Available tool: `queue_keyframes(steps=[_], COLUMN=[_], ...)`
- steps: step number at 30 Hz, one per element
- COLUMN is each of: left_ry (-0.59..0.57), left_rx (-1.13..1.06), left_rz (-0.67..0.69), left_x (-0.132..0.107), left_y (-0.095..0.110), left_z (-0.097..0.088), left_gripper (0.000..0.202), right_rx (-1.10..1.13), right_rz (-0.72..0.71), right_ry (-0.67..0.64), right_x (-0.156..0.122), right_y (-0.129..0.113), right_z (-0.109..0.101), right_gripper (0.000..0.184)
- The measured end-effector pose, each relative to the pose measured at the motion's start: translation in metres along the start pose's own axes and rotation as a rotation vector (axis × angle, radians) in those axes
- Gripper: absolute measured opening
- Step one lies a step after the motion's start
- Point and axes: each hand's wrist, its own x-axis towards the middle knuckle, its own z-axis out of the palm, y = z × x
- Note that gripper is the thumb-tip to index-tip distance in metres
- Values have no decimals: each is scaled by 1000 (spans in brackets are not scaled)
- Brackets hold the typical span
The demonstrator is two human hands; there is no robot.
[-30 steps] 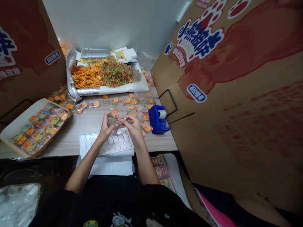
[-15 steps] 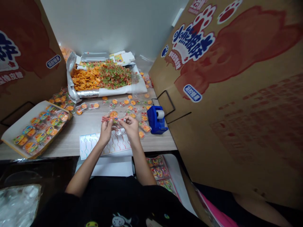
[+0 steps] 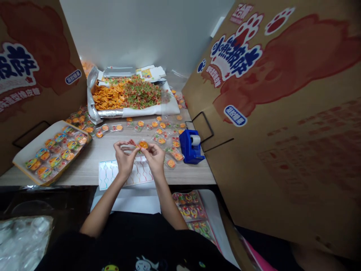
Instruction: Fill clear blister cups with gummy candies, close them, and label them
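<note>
My left hand [image 3: 124, 157] and my right hand [image 3: 155, 158] meet above the front of the table, thumb tips almost touching. Between them is a small clear candy pack [image 3: 143, 144] with an orange gummy inside. My right fingers are closed on the pack's right side. A red label strip [image 3: 131, 142] sticks up at the pack's left, and my left thumb and fingers pinch there; fingers hide part of it. Below the hands lies a white sticker sheet [image 3: 107, 174] with wavy coloured outlines, partly covered by my left wrist.
A display box [image 3: 21, 158] of labelled packs stands left. At the back, a foil-edged tray holds orange gummies [image 3: 108, 97] and green-red gummies [image 3: 142, 93]. A blue tape dispenser [image 3: 189, 147] and several loose packs [image 3: 170, 163] lie right. Large cartons [image 3: 270, 124] flank the table.
The red strip, stretched level between both hands before, now tilts up at the pack's left. My hands have turned, bringing the thumbs together. The whole view has shifted slightly.
</note>
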Motion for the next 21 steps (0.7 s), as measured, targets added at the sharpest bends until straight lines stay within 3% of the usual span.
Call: queue_keyframes(steps=[2,5,8,10,13,15,16,18,21], left_ry=[41,-108,-390,-516,-461,-379,-355,-349,-420], left_rx=[188,303,214,151,77,34,21,9,7], left_rz=[184,330,254,152,39,-6,-22,-44,-107], left_x=[1,7,16,18,14,8,6,3,-1], left_y=[-2,0,7,13,19,21,22,23,24], left_z=[-5,-15,-23,-26,-27,-28,-29,-34,-46], left_gripper=[43,19,15,14,14,15,17,20,28], right_rx=[-18,-8,-51,-137,-338,-423,-422,-328,-87], right_rz=[0,-39,-93,-122,-206,-274,-291,-273,-162], right_ry=[37,-14,-92,-48,210,297,266,86,-349], right_x=[-5,-8,-6,-6,-7,-10,-11,-12,-13], right_y=[3,5,4,3,0,-1,-1,0,3], right_z=[3,2,-2,-4,-3,-1,0,0,0], right_gripper=[19,18,20,25,36,32,29,24,22])
